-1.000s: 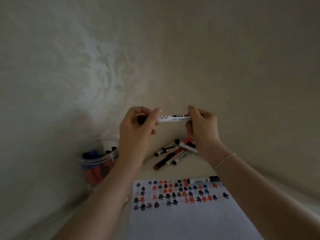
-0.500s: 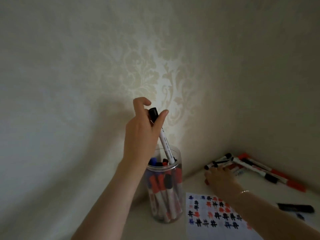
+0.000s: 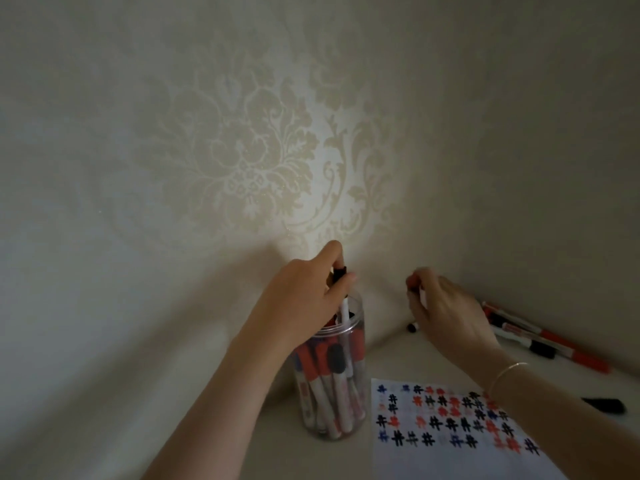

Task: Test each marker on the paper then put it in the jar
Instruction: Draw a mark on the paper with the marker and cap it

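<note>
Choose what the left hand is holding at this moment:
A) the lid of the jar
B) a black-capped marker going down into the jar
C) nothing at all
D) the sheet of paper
B: the left hand pinches the black-capped marker upright, its lower end inside the jar.

Clear glossy plastic jar [image 3: 356, 344], matt white paper [image 3: 446, 455], matt patterned wallpaper [image 3: 249, 161], smooth plastic markers [image 3: 540, 341]

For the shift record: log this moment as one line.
step: jar drop | left hand: lowering black-capped marker into jar | right hand: holding red-capped marker | paper: marked
</note>
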Tool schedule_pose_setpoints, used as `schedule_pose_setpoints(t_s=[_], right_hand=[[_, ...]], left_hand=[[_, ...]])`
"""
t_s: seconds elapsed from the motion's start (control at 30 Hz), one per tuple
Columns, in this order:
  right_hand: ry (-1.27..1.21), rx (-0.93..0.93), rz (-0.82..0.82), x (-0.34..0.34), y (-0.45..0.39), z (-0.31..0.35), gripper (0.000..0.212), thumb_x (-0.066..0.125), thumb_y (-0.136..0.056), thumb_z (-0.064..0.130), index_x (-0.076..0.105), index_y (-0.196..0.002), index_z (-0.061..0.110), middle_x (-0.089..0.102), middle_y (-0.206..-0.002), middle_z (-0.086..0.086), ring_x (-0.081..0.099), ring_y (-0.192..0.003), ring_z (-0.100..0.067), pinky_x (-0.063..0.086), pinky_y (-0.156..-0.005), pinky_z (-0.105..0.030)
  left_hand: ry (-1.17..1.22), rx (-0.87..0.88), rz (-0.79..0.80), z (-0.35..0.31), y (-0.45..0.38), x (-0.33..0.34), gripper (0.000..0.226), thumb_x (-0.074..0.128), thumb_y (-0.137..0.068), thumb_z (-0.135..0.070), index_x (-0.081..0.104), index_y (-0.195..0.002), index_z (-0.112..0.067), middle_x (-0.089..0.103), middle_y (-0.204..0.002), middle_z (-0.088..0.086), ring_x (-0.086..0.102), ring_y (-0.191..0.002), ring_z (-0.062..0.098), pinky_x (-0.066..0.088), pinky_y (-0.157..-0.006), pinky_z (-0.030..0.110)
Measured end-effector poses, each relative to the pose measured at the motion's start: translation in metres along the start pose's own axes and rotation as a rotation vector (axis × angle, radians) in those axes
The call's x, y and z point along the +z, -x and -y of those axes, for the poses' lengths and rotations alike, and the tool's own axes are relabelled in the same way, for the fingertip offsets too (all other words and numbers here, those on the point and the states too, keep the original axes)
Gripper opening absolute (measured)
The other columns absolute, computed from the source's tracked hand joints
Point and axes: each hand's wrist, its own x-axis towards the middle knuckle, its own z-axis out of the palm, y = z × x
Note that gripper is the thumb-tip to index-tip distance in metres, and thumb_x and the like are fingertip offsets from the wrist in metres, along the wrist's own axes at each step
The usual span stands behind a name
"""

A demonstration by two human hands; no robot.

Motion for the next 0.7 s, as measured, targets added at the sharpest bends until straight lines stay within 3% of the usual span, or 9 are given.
schedule_pose_setpoints(t_s=[0.1,0.17,0.27,0.37,0.43,0.53,0.63,0.7], right_hand=[[-0.244,0.159,-0.041,-0.019,-0.007,0.009,0.009,0.042,-0.098,0.026,0.034,-0.102,0.025,0.063,-0.072,0.005,0.056,-0.052,-0.01,0.045,-0.04,-0.033],[-0.344,0.234,-0.06,-0.031,-0.01,0.014,0.008,0.041,-0.099,0.023,0.035,-0.104,0.022,0.062,-0.069,0.008,0.054,-0.049,-0.005,0.041,-0.04,-0.024],[-0.427,0.334,-0.063,-0.04,-0.011,0.019,0.01,0.044,-0.099,0.021,0.04,-0.106,0.015,0.059,-0.068,0.007,0.057,-0.057,-0.012,0.047,-0.047,-0.035],[-0.489,0.361,-0.048,-0.042,-0.006,0.022,0.008,0.046,-0.098,0.018,0.041,-0.104,0.015,0.059,-0.07,0.002,0.056,-0.057,-0.02,0.047,-0.05,-0.037],[-0.527,0.395,-0.027,-0.041,-0.003,0.022,0.009,0.045,-0.098,0.018,0.041,-0.104,0.014,0.061,-0.078,-0.004,0.057,-0.06,-0.02,0.048,-0.051,-0.036],[-0.675,0.524,-0.027,-0.042,-0.003,0.02,0.011,0.044,-0.099,0.02,0.041,-0.107,0.014,0.062,-0.091,-0.009,0.065,-0.074,-0.028,0.053,-0.058,-0.039],[-0.957,0.628,-0.073,-0.05,-0.007,0.018,0.008,0.042,-0.1,0.02,0.041,-0.106,0.015,0.06,-0.093,-0.015,0.071,-0.076,-0.024,0.059,-0.065,-0.037],[-1.108,0.683,-0.092,-0.057,-0.009,0.016,0.008,0.042,-0.1,0.018,0.041,-0.107,0.013,0.056,-0.087,-0.017,0.07,-0.071,-0.027,0.06,-0.064,-0.04]], left_hand=[[0.01,-0.081,0.108,0.007,0.004,-0.004,0.021,0.064,-0.088,-0.033,0.045,-0.08,-0.029,0.067,-0.078,-0.005,0.066,-0.07,0.013,0.057,-0.068,0.04],[0.093,-0.108,0.164,0.011,0.006,-0.004,0.022,0.07,-0.083,-0.029,0.051,-0.072,-0.029,0.068,-0.078,-0.007,0.066,-0.074,0.01,0.057,-0.074,0.038],[0.089,-0.101,0.251,0.011,0.003,-0.005,0.02,0.069,-0.083,-0.032,0.062,-0.066,-0.026,0.064,-0.067,-0.014,0.063,-0.068,0.006,0.053,-0.066,0.031],[0.114,-0.103,0.311,0.003,0.001,-0.005,0.037,0.059,-0.089,-0.045,0.064,-0.059,-0.024,0.06,-0.054,-0.018,0.057,-0.055,0.001,0.046,-0.06,0.023],[0.087,-0.142,0.302,-0.002,-0.001,-0.005,0.054,0.05,-0.09,-0.056,0.058,-0.053,-0.017,0.051,-0.043,-0.011,0.049,-0.043,0.005,0.041,-0.054,0.021],[-0.034,-0.175,0.274,-0.01,-0.005,-0.009,0.063,0.043,-0.091,-0.06,0.058,-0.056,-0.01,0.052,-0.046,-0.002,0.05,-0.043,0.014,0.043,-0.055,0.028],[-0.093,-0.107,0.059,-0.028,-0.008,-0.007,0.054,0.039,-0.095,-0.055,0.071,-0.071,-0.019,0.059,-0.052,-0.006,0.051,-0.039,0.002,0.045,-0.054,0.023],[0.027,0.012,-0.077,-0.049,-0.011,0.002,0.045,0.041,-0.095,-0.05,0.069,-0.082,-0.018,0.065,-0.065,-0.007,0.059,-0.051,0.002,0.053,-0.057,0.026]])
